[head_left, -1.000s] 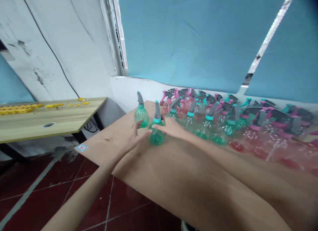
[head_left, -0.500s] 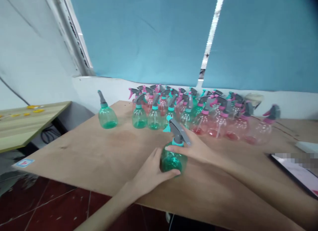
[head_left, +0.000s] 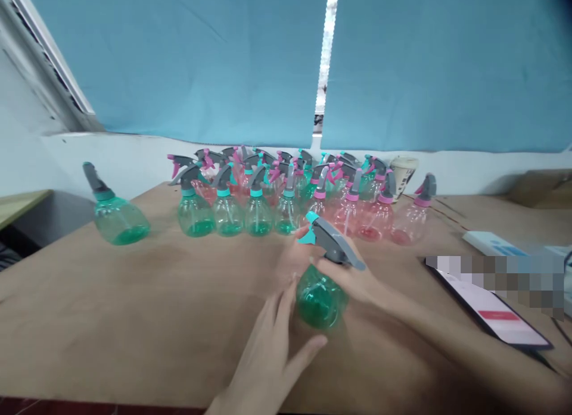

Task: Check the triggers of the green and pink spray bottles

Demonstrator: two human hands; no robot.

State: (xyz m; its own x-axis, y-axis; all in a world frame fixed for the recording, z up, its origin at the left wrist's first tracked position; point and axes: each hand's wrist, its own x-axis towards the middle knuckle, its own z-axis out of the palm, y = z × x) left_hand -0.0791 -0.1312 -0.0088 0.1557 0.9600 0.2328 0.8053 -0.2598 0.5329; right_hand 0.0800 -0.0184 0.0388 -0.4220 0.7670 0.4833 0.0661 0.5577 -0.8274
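On my feed, a lone tilted spray bottle (head_left: 118,221) lay at the far left of the table (head_left: 89,320). The left hand (head_left: 263,355) was open, fingers spread, just beside the green spray bottle (head_left: 319,299) — the right hand (head_left: 344,278) gripped it near the grey trigger, in mid-table. Rows of green and pink bottles (head_left: 259,215) stood far; a phone (head_left: 491,308) lay right.

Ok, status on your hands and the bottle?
Right hand wrapped round the neck of green spray bottle, bottle tilted. Left hand open beside it. Phone off to the right.
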